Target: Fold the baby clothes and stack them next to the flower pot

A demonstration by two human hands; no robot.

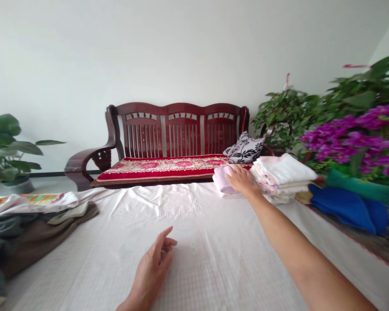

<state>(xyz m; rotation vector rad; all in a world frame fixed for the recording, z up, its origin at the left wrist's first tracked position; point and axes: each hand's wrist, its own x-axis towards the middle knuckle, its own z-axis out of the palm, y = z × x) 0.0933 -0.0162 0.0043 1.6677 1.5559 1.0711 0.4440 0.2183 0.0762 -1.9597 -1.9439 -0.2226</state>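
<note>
My right hand [242,179] reaches far across the table and rests with its fingers spread on a folded pale lilac cloth [221,181]. Just to the right of that hand stands a stack of folded white and cream cloths [287,168], close against the lilac one. Low in the middle of the view, my left hand [154,261] is above or on the white tablecloth [194,224], fingers loosely bent and a little apart, with nothing in them. The underside of the lilac cloth is partly hidden by my right hand.
Rumpled dark and brown clothes [35,242] lie at the left, beside a patterned cloth [52,199]. Blue fabric [346,207] and a teal cushion-like item [359,185] are at the right, below purple flowers [359,142]. A wooden bench [181,134] stands behind the table.
</note>
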